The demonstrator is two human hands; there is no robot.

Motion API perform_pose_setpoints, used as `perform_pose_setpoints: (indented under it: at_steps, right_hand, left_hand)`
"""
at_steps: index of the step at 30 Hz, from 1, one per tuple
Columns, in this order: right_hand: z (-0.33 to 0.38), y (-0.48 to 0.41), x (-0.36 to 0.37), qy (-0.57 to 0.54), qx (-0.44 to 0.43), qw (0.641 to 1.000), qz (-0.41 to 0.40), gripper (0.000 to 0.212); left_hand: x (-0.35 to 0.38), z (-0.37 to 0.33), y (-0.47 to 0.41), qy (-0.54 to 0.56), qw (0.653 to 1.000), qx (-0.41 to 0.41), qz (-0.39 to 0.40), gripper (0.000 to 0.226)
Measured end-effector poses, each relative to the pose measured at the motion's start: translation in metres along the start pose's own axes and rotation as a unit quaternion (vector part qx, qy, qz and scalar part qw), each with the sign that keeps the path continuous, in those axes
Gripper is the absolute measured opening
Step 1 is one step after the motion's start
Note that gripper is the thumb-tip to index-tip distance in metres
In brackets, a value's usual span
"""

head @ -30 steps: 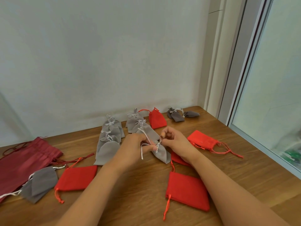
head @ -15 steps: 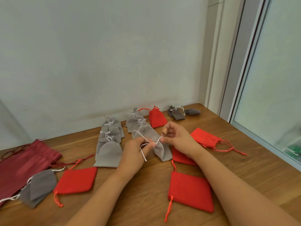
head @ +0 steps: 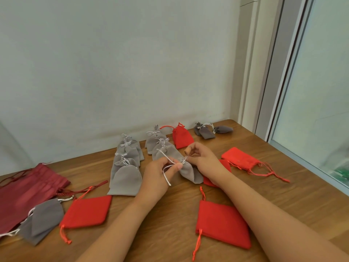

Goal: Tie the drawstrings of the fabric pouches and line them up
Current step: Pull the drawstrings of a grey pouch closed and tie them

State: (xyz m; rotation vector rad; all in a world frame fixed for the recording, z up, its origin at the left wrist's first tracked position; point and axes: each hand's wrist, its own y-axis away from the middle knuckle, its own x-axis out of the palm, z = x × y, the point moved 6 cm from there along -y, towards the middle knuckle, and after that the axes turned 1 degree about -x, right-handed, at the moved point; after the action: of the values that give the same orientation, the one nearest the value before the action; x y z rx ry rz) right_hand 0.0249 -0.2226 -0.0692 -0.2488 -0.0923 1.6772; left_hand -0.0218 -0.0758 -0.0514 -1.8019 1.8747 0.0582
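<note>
Pinching a white drawstring [head: 167, 178] between thumb and curled fingers, the left hand [head: 157, 176] sits just left of the frame's centre, with a loose end of the cord hanging below its thumb. The right hand [head: 204, 161], just right of centre, also has its fingers curled. Its thumb and forefinger nip the cord at the gathered neck of a light grey pouch [head: 189, 173]. That pouch lies between the two hands, its body slanting down and right onto the wooden table [head: 294, 193].

Above the hands in the frame, two rows of tied grey pouches [head: 126, 173] run toward the wall [head: 113, 72]. A tied red pouch [head: 182, 138] and small dark grey pouches [head: 206, 131] lie farther right. Flat red pouches [head: 221, 224] with loose cords lie at lower centre, lower left and right of centre. A dark grey pouch [head: 42, 220] and a maroon bag [head: 24, 190] lie at far left.
</note>
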Motion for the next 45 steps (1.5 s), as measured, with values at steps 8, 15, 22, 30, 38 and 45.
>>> perform_pose_setpoints:
  at_steps: [8,15,22,30,38,45]
  right_hand:
    - [-0.005,0.0,0.005,-0.009,0.001,0.999,0.032,0.019]
    - [0.004,0.005,0.013,0.019,-0.026,0.997,0.067,0.016]
    - [0.021,0.015,0.015,0.126,-0.12,0.984,0.047,0.02]
    - [0.021,0.014,0.012,0.11,-0.105,0.988,0.04,0.025]
    - [0.022,0.014,0.012,0.087,-0.107,0.99,0.037,0.027]
    - [0.022,0.014,0.016,0.067,-0.113,0.99,0.051,0.016]
  left_hand:
    - [-0.006,0.002,-0.005,0.189,0.976,-0.089,-0.059,0.005]
    - [-0.013,0.012,-0.006,0.27,0.947,-0.16,-0.063,0.012]
    - [-0.006,0.029,-0.006,0.217,0.939,-0.267,-0.009,0.025]
    - [0.003,0.024,-0.006,0.294,0.904,-0.292,0.103,0.027]
    - [0.001,0.027,-0.001,0.39,0.852,-0.342,0.073,0.015]
    - [0.0,0.03,-0.001,0.34,0.869,-0.356,0.043,0.02]
